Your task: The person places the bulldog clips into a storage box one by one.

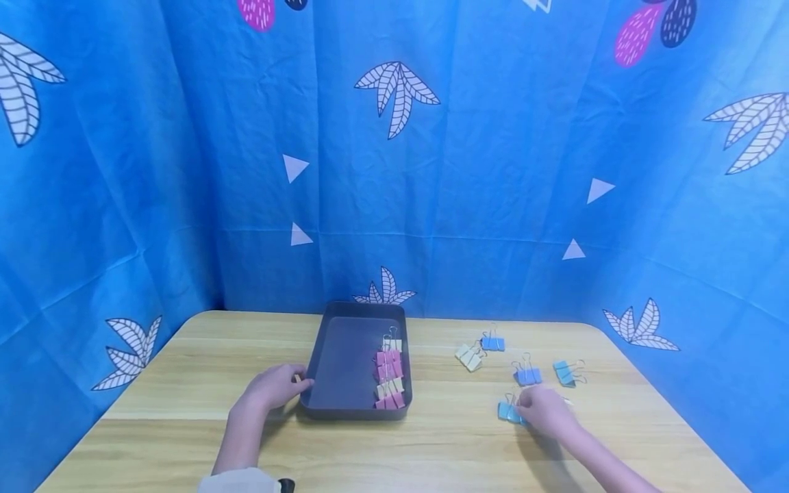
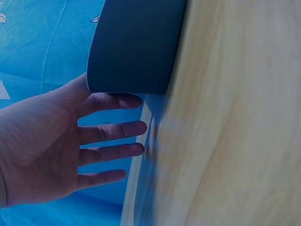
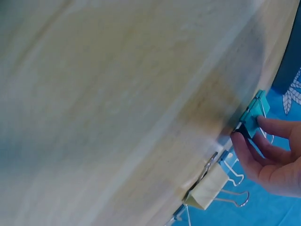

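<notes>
My right hand [image 1: 545, 411] pinches a teal binder clip [image 1: 509, 412] near the table's right side. In the right wrist view the thumb and a finger meet on the teal clip's [image 3: 257, 113] end, its wire handles pointing to the right. A cream binder clip [image 3: 207, 190] stands close to these fingers. My left hand [image 1: 277, 387] is at the left wall of a dark tray [image 1: 354, 414]. Its fingers [image 2: 113, 129] are straight and spread in the left wrist view, while the thumb is hidden behind the tray's corner [image 2: 136, 52].
Pink and cream binder clips [image 1: 390, 370] lie in a column along the tray's right side. Behind my right hand are blue clips [image 1: 528, 376], [image 1: 492, 344], another teal clip [image 1: 564, 373] and a cream clip [image 1: 470, 357]. A blue patterned curtain [image 1: 382, 205] surrounds the wooden table [image 1: 456, 445].
</notes>
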A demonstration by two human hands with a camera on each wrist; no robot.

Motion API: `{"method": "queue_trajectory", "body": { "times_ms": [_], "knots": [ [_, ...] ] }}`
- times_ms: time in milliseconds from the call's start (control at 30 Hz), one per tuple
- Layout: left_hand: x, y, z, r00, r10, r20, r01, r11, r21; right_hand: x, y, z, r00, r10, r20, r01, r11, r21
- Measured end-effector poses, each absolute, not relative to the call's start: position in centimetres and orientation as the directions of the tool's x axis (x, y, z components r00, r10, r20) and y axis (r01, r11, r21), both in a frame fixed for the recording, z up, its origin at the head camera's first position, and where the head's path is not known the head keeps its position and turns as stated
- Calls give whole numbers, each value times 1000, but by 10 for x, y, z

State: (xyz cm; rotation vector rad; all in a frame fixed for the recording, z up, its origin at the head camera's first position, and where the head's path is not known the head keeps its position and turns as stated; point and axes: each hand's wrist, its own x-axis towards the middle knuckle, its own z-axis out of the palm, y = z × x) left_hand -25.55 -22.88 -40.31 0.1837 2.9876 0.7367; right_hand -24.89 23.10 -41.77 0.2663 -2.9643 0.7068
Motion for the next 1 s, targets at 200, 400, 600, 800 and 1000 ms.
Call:
{"method": "queue_trajectory", "body": {
  "times_ms": [200,400,600,800,1000],
  "knots": [
    [-255,-229,-405,-992,117,-38,85,877,473,-251,231,-421,-976,-159,150,-210,874,-439],
    [-254,-229,-405,-991,128,-26,100,872,479,-250,232,-417,-983,-143,117,-183,845,-503],
    [-255,-230,-405,-991,130,-21,104,872,478,-252,230,-413,-989,-122,88,-151,815,-560],
    [-256,-230,-406,-991,130,-20,105,874,475,-253,230,-409,-987,-128,99,-162,800,-578],
    [-256,-231,-407,-991,134,-18,109,873,475,-250,225,-403,-978,-163,130,-209,768,-605]
  ]
}}
